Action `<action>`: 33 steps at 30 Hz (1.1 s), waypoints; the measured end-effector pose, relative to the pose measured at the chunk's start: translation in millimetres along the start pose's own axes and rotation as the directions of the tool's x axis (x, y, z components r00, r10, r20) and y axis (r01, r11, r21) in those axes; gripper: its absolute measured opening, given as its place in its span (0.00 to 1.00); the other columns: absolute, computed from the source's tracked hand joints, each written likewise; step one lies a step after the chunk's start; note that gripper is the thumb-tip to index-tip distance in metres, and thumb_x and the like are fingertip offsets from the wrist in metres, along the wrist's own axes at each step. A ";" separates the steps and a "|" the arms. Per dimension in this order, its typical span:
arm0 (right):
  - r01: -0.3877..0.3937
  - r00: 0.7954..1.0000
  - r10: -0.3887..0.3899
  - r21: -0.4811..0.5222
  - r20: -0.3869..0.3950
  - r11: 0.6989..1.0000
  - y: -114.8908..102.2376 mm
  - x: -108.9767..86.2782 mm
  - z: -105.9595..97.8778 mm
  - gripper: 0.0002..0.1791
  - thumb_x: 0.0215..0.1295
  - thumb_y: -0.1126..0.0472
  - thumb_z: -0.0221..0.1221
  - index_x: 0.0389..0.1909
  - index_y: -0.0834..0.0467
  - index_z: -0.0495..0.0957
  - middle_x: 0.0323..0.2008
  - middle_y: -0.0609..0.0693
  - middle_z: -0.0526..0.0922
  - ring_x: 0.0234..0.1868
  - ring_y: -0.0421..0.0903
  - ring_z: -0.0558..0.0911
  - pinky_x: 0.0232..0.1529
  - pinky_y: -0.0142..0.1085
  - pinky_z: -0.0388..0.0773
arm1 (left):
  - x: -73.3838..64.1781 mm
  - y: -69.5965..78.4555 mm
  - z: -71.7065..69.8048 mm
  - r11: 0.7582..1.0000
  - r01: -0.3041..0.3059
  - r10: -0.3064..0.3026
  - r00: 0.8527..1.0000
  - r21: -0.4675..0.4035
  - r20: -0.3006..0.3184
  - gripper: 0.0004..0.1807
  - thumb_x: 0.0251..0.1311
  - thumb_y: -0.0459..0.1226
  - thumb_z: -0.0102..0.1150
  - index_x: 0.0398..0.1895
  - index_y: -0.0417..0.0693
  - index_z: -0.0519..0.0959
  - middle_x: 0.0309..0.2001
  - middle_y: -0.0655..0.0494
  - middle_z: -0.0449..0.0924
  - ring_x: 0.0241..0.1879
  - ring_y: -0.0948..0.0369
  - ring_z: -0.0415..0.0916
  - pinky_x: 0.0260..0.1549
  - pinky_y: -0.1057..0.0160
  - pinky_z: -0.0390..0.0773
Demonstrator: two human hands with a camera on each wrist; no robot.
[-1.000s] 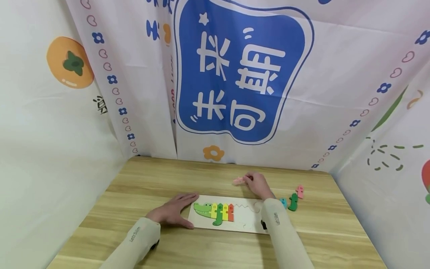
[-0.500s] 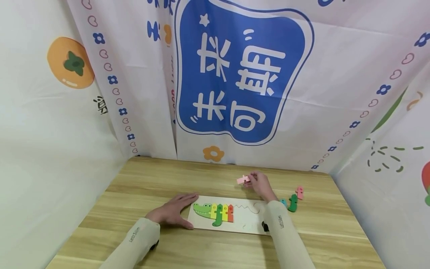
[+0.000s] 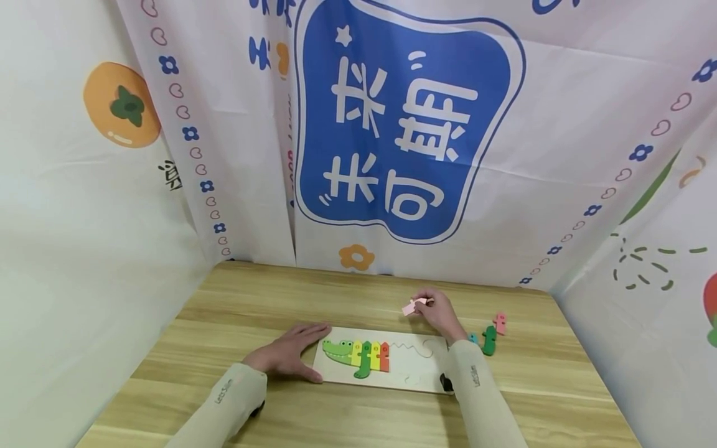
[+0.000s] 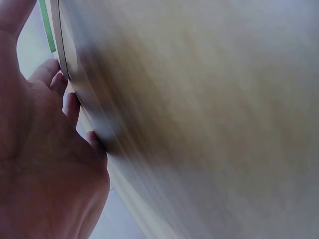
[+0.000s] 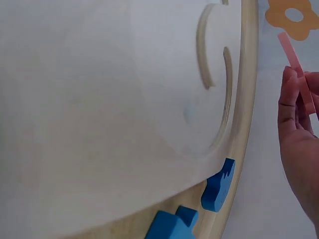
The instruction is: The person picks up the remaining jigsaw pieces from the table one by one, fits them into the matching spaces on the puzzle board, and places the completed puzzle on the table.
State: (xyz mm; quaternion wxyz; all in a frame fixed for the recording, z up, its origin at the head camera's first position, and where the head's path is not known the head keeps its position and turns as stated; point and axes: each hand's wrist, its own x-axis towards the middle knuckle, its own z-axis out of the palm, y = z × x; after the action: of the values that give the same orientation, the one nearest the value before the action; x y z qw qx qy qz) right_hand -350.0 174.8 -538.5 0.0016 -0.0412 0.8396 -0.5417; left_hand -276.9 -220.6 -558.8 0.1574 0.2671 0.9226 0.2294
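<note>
Past the board (image 3: 411, 366), the right hand (image 3: 440, 312) pinches a pink piece (image 3: 411, 308), seemingly notched; left hand (image 3: 290, 353) outspread.

head: high, forward-down | wrists: close | head, right wrist share: board (image 3: 414, 367)

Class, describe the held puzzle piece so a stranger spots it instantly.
On the wooden table lies a crocodile puzzle board. Beyond its far edge, the right hand pinches the pink puzzle piece; unlike the other pink piece, lying by the green piece, it is held.
</note>
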 end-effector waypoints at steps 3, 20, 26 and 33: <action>0.009 1.000 -0.009 -0.016 -0.016 1.000 0.6 -2.0 -0.8 0.13 0.70 0.70 0.62 0.54 0.65 0.82 0.51 0.61 0.81 0.42 0.49 0.82 0.42 0.40 0.84 | -1.4 -0.4 1.2 1.000 0.005 -0.005 1.000 0.002 -0.001 0.62 0.48 0.69 0.72 0.84 0.61 0.54 0.84 0.58 0.50 0.82 0.44 0.46 0.74 0.33 0.56; 0.020 0.998 -0.013 0.111 -0.058 0.994 -1.3 -2.9 -10.1 0.18 0.75 0.65 0.61 0.63 0.60 0.79 0.53 0.60 0.83 0.49 0.46 0.85 0.47 0.30 0.84 | 0.0 2.8 -0.7 1.000 -0.022 0.022 1.000 -0.003 -0.010 0.62 0.49 0.67 0.73 0.84 0.58 0.55 0.84 0.55 0.50 0.81 0.43 0.46 0.73 0.32 0.56; -0.006 1.000 0.004 0.231 0.009 0.973 -0.3 -6.1 -10.2 0.21 0.76 0.68 0.57 0.68 0.59 0.74 0.58 0.63 0.73 0.46 0.52 0.87 0.46 0.46 0.88 | 0.7 4.4 -1.3 1.000 -0.022 0.022 1.000 -0.013 -0.012 0.61 0.49 0.66 0.74 0.84 0.57 0.55 0.84 0.53 0.50 0.81 0.41 0.46 0.73 0.31 0.55; -0.004 0.998 -0.010 0.214 0.065 0.977 0.8 -10.4 -9.5 0.37 0.67 0.77 0.62 0.75 0.53 0.69 0.63 0.64 0.72 0.47 0.53 0.87 0.53 0.50 0.86 | -1.0 1.6 -1.0 1.000 -0.017 0.017 1.000 -0.008 -0.006 0.62 0.49 0.66 0.73 0.84 0.57 0.55 0.84 0.54 0.50 0.81 0.43 0.46 0.73 0.31 0.56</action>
State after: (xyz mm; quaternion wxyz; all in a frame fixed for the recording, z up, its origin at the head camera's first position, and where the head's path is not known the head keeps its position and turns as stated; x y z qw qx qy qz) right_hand -340.1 184.5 -535.8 0.0330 -0.0598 0.7759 -0.6272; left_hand -275.8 -220.3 -557.0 0.1538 0.2735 0.9199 0.2351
